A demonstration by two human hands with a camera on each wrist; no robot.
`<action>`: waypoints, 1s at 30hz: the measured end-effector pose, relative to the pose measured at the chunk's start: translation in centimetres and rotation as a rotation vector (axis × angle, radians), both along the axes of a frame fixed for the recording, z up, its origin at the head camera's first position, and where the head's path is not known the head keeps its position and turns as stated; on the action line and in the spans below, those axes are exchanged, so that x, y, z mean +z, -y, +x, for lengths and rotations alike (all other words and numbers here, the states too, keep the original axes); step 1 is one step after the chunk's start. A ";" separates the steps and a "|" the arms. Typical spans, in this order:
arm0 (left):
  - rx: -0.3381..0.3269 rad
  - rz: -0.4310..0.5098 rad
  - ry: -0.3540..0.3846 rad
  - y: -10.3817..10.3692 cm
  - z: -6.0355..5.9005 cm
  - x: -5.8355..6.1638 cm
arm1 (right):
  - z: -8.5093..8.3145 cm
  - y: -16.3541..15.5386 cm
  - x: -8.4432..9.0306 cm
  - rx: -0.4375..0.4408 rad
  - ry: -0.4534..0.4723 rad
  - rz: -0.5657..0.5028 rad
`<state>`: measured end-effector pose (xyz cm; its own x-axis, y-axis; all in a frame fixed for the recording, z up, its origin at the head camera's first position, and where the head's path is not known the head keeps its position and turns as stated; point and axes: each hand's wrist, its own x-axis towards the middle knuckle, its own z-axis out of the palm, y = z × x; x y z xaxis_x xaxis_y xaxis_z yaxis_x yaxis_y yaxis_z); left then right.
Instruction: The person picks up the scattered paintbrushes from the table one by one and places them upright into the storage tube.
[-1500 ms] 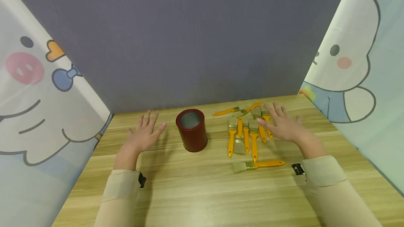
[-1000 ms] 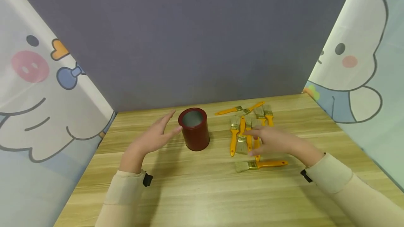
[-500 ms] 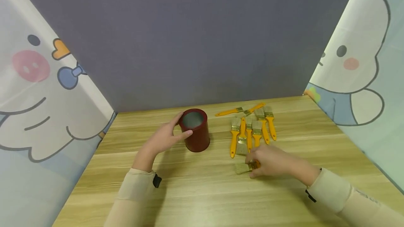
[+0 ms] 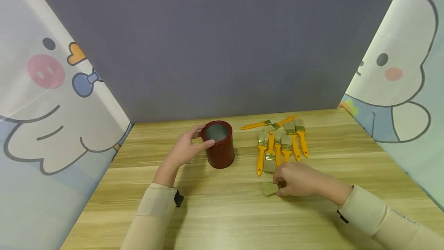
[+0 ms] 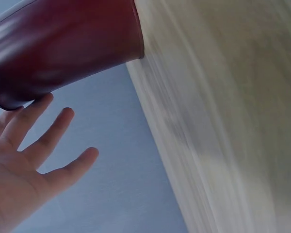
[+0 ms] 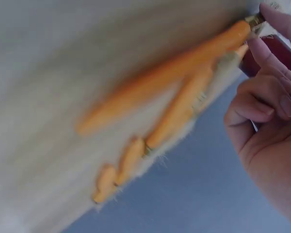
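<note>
A dark red, open-topped can (image 4: 222, 154) stands upright on the wooden table. My left hand (image 4: 184, 148) is at its left side, thumb across the front of the rim and a fingertip against the wall. In the left wrist view, the other fingers (image 5: 51, 136) are spread and fairly straight. Close over the table, my right hand (image 4: 298, 180) pinches a paintbrush at its metal ferrule between thumb and index finger. Its pale bristles (image 4: 269, 188) point left. The right wrist view shows its orange handle (image 6: 169, 73), while the remaining fingers curl toward the palm.
Several more orange-handled paintbrushes (image 4: 261, 157) lie behind the right hand, to the right of the can. Two of them, one a brush (image 4: 254, 125) lying sideways, are near the back edge. A grey panel (image 4: 222, 49) rises behind the table, with cartoon-printed sheets on both sides.
My left hand has moved right, up to the can's rim. My right hand has come down leftward from over the brush group and taken hold of the front brush. The view has shifted slightly.
</note>
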<state>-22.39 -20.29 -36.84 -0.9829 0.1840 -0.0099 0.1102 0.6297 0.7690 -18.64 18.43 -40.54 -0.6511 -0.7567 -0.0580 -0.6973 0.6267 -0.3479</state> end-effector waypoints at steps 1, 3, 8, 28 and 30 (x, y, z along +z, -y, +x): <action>0.002 0.008 0.004 0.0 0.0 0.1 | -0.1 0.0 0.6 -0.012 0.023 0.006; 0.006 0.016 0.010 -0.1 0.0 0.2 | -0.5 -0.1 1.9 -0.035 0.077 -0.001; 0.015 0.043 0.037 0.0 0.0 0.3 | -2.4 0.2 6.7 -0.069 0.165 -0.106; 0.025 0.082 0.033 -0.2 0.1 0.0 | -8.6 11.6 18.3 -0.195 0.051 -0.627; 0.018 0.073 0.027 -0.3 0.0 0.1 | -8.6 12.6 17.7 -0.197 0.064 -0.656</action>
